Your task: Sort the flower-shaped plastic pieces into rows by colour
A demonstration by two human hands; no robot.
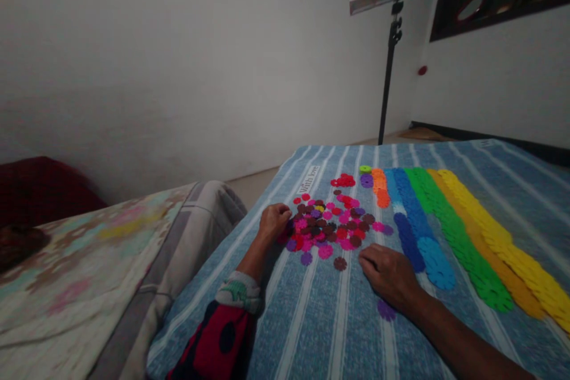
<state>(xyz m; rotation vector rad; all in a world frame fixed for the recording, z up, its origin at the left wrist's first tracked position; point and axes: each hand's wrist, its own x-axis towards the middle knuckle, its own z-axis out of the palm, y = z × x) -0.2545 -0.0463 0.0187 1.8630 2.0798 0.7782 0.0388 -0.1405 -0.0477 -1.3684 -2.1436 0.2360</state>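
Plastic discs [329, 225], loose pile on blanket [312, 320], judged light, thin and stiff, best pinched at the rim; touched by fingers of the curled left hand [274, 219], grip not discernible; right hand [387, 276] laid flat, fingers extended, stray disc [340, 263] just beyond them.

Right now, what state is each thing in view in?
striped blanket, spread flat
mixed disc pile, loose, unsorted
sorted colour rows, laid side by side
left hand, curled at the pile's edge, grip hidden
right hand, open, flat on the blanket
light stand, upright
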